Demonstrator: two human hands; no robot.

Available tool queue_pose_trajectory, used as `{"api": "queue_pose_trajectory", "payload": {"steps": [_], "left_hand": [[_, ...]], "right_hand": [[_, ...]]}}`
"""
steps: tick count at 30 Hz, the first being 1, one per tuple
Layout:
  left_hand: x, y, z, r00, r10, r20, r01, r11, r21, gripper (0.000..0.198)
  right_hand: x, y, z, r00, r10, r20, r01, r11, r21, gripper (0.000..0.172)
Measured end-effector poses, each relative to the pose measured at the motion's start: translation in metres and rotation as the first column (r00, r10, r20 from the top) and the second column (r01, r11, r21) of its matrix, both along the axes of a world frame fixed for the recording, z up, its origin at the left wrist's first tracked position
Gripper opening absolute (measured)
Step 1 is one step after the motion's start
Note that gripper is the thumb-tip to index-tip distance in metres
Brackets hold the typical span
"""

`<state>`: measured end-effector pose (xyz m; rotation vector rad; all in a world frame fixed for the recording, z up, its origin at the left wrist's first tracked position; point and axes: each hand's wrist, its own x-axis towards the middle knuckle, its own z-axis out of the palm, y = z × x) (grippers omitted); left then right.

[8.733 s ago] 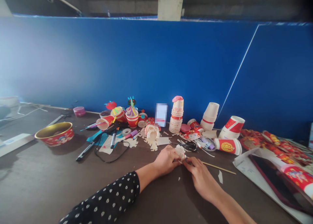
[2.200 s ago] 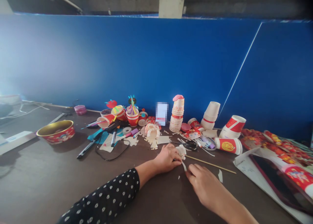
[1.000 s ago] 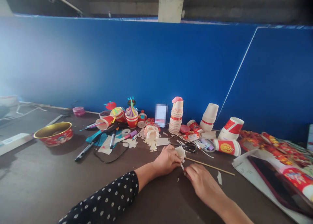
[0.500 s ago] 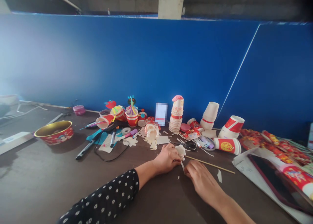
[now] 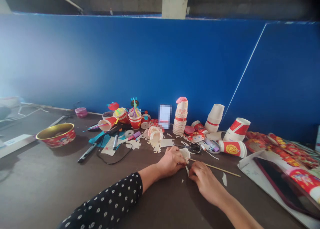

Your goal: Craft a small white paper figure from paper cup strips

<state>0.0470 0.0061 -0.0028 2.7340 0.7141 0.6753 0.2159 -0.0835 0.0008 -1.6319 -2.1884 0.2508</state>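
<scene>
My left hand (image 5: pixel 172 161) rests on the table with its fingers bent together over a small piece of white paper (image 5: pixel 185 152); its fingertips hide part of it. Below this piece a narrow white paper strip (image 5: pixel 187 171) runs down between my hands. The bent fingers of my right hand (image 5: pixel 203 178) are closed at the strip's lower end. A thin wooden stick (image 5: pixel 220 168) lies just beyond my right hand, its left end near the paper. Black-handled scissors (image 5: pixel 195 148) lie behind the paper, partly hidden.
A stack of paper cups (image 5: pixel 180 122) stands at the back, with more red and white cups (image 5: pixel 232 149) to the right. A phone (image 5: pixel 277 185) lies at far right. Pens (image 5: pixel 87 153), tape (image 5: pixel 129 133) and paper scraps (image 5: pixel 135 144) spread leftward to a red bowl (image 5: pixel 58 140).
My right hand has shifted very slightly, its fingers drawn up a little higher. My left hand stays in place over the paper.
</scene>
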Motion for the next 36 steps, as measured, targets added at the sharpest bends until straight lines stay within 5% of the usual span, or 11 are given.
{"api": "queue_pose_trajectory", "payload": {"steps": [12, 19, 27, 36], "left_hand": [[-0.001, 0.001, 0.0, 0.999, -0.045, 0.002, 0.045, 0.999, 0.023, 0.014], [-0.008, -0.014, 0.007, 0.993, -0.089, 0.079, 0.075, 0.984, 0.162, 0.019], [-0.008, -0.051, 0.0, 0.994, -0.031, -0.105, 0.04, 0.996, 0.083, 0.024], [-0.007, -0.056, 0.005, 0.984, 0.05, -0.171, -0.04, 0.997, 0.061, 0.026]], "right_hand": [[-0.001, 0.003, -0.001, 1.0, -0.019, 0.003, 0.019, 1.0, -0.007, 0.019], [-0.002, 0.002, 0.002, 1.0, -0.011, 0.01, 0.011, 1.0, 0.009, 0.018], [0.004, 0.002, -0.002, 0.993, 0.033, -0.116, -0.033, 0.999, -0.002, 0.014], [0.005, 0.005, -0.004, 0.984, 0.008, -0.178, -0.019, 0.998, -0.056, 0.011]]}}
